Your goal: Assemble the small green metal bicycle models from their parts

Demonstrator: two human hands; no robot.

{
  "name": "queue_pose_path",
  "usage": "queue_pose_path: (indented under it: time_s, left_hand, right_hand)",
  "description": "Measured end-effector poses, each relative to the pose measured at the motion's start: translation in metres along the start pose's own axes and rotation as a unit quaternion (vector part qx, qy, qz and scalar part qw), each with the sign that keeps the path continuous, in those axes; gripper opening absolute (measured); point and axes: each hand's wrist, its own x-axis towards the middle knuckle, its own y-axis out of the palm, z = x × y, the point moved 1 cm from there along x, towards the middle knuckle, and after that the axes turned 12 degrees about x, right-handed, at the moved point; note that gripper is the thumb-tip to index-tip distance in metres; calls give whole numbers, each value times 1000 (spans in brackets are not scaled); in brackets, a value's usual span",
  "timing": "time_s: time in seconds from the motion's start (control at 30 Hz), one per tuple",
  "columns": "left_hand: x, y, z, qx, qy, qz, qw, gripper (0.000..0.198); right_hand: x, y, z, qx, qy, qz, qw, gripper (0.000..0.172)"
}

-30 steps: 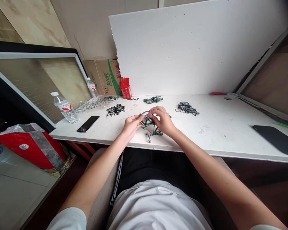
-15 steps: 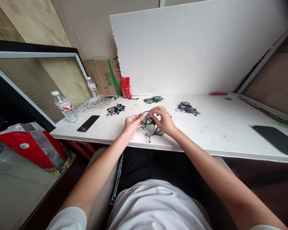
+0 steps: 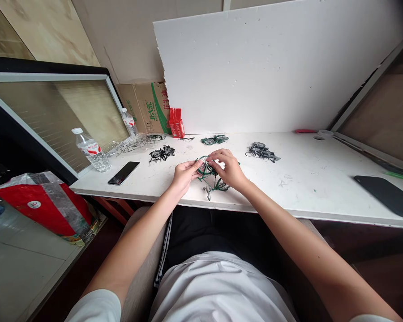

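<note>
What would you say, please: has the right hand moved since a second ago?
No, the right hand shows no clear shift; at the green model bicycle, it stays below and right of the red box.

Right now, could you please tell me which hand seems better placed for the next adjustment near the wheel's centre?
Probably the right hand: its fingertips are near the middle of the wheel on the green model bicycle, while the left hand holds the wheel's outer edge.
</note>
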Motion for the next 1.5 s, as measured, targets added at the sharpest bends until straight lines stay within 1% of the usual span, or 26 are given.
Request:
queue_pose_path:
  time_s: [0.3, 0.53, 0.9, 1.27, 1.5]
  left_hand:
    - [0, 1, 0, 9, -3, -16, 1000, 47]
    - [2, -1, 2, 3, -2, -4, 1000, 47]
    - [1, -1, 1, -3, -5, -2, 1000, 47]
    - [1, 1, 1, 1, -8, -15, 1000, 48]
    - [1, 1, 2, 3, -8, -17, 1000, 49]
  right_hand:
    - [0, 0, -1, 1, 1, -2, 1000, 15]
    - [0, 0, -1, 0, 3, -3, 1000, 17]
    - [0, -1, 1, -3, 6, 1, 1000, 17]
    - [0, -1, -1, 0, 4, 1, 1000, 16]
    - [0, -1, 2, 0, 5, 4, 1000, 21]
